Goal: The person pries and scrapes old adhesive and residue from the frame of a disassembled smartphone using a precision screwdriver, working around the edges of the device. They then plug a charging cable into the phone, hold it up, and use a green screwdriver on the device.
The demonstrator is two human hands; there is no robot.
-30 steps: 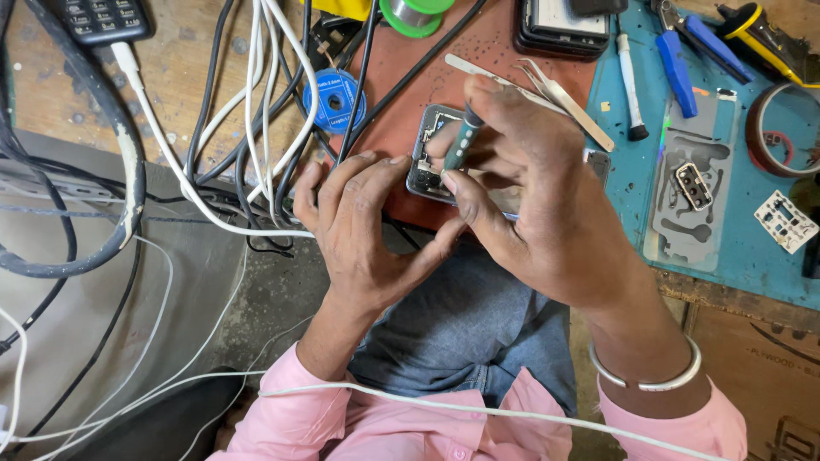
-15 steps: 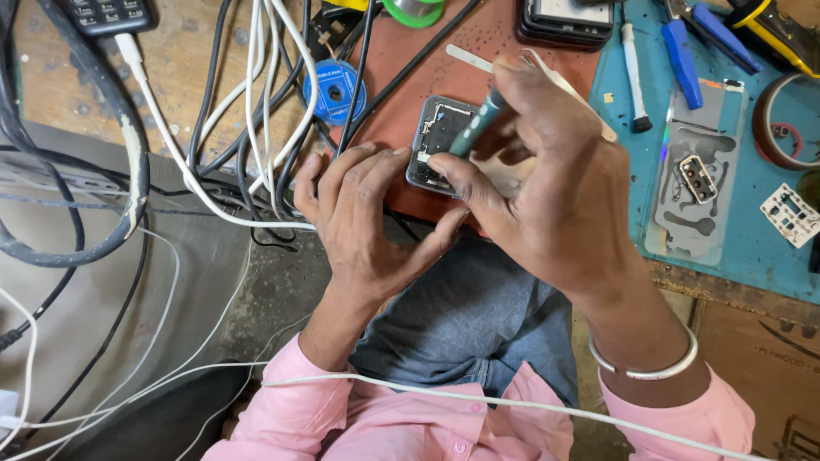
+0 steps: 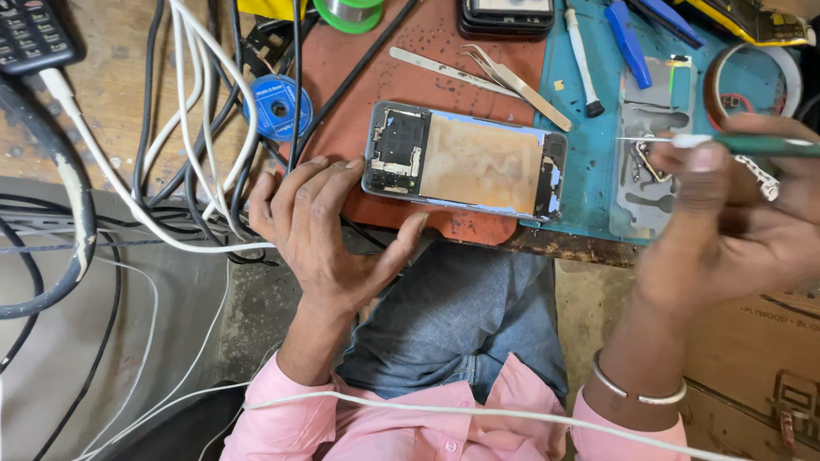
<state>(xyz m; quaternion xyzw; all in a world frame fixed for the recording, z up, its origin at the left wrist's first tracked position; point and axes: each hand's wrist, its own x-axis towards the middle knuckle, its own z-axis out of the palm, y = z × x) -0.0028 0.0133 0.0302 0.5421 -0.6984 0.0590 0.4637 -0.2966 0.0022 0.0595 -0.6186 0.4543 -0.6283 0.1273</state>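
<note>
An opened phone lies flat on a red-brown mat, its back cover off and its inner boards showing. My left hand rests at the phone's left end, fingers spread, thumb against the lower edge of the mat. My right hand is off to the right, over a clear parts tray, and grips a green-handled screwdriver whose thin tip points left.
Metal tweezers and a flat pry tool lie above the phone. A blue mat carries pens, a tape roll and tools. Many cables and a blue solder-wick spool crowd the left. A second phone lies at the top.
My right hand has lifted off the phone and swung right with the screwdriver. The phone's whole back now shows. My left hand has slipped to the phone's left end.
</note>
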